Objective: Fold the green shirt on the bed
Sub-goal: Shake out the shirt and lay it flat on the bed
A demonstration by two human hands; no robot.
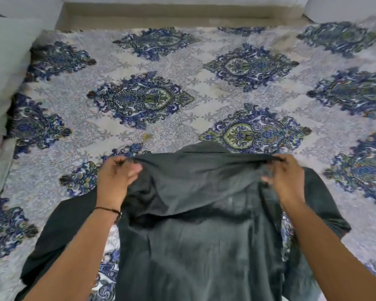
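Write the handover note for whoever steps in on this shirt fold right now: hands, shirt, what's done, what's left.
Left hand: shut on the shirt's top edge at the left shoulder, lifted off the bed.
Right hand: shut on the same edge at the right shoulder.
Shirt: held taut between the hands at the near side of the bed, its body hanging toward the person, a sleeve spread out on each side on the sheet.
Done: shirt picked up by the shoulders; no fold visible yet.
Left: lay it flat, fold in the sleeves and sides, then fold the body over.

Shirt [195, 246] lies on the bed's [182, 88] near edge — sleeves spread sideways.
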